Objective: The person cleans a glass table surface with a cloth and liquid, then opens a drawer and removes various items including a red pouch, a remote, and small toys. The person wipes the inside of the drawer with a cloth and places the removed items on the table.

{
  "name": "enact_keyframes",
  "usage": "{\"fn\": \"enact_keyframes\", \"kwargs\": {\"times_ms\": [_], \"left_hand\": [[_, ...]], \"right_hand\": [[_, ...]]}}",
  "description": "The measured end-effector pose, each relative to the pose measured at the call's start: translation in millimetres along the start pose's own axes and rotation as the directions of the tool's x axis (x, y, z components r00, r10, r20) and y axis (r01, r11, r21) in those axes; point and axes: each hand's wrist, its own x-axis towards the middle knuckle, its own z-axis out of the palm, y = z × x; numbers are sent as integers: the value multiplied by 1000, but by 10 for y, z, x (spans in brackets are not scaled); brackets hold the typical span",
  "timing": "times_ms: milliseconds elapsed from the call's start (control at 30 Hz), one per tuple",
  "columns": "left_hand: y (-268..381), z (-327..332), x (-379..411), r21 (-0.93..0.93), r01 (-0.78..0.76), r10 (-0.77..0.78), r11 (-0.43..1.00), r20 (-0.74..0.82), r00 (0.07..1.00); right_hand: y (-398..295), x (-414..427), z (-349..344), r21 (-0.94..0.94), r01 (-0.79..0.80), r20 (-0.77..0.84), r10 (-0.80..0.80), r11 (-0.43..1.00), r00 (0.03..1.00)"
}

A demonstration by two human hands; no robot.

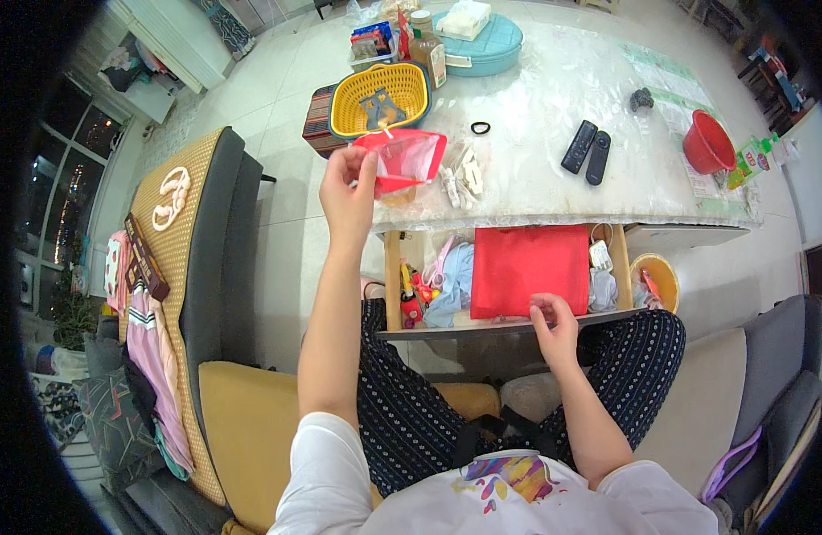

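Observation:
My left hand (349, 184) is raised over the table's near left corner and pinches a small red plastic pouch (411, 157) with a pale inside. Below me a wooden drawer (392, 284) stands pulled out. A flat red fabric bag or sheet (528, 267) covers its middle. My right hand (556, 328) hovers at the drawer's front edge, over the red fabric's lower border, its fingers loosely curled and apart. Whether it touches the fabric I cannot tell. Left of the fabric lie pink-handled scissors (438, 267) and a light blue cloth (452, 284); to the right is a white charger (599, 255).
On the covered table (525, 180) are a yellow basket (341, 93), white clips or cables (461, 180), a black hair tie (480, 128), two remotes (578, 147), a red cup (708, 144) and a teal lidded box (494, 57). A yellow bin (668, 281) stands right of the drawer.

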Motion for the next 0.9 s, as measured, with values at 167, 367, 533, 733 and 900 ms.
{"fn": "enact_keyframes", "kwargs": {"times_ms": [167,367,533,733,900], "left_hand": [[-195,-112,-320,-272,160,-205,949,-146,968],[-268,-210,-312,-482,187,-267,856,-102,958],[-376,-220,-324,-643,220,-271,734,19,962],[-364,-176,-344,-428,183,-39,885,322,946],[-671,-76,-448,313,-218,54,925,459,887]], "right_hand": [[-362,611,180,-100,295,-6,-297,950,955],[-694,1405,780,-130,337,1,-340,933,941],[-650,1719,1270,-448,522,10,-579,726,815],[-441,2031,1190,-473,422,71,-444,774,893],[-362,2181,955,-518,428,55,-471,740,881]]}}
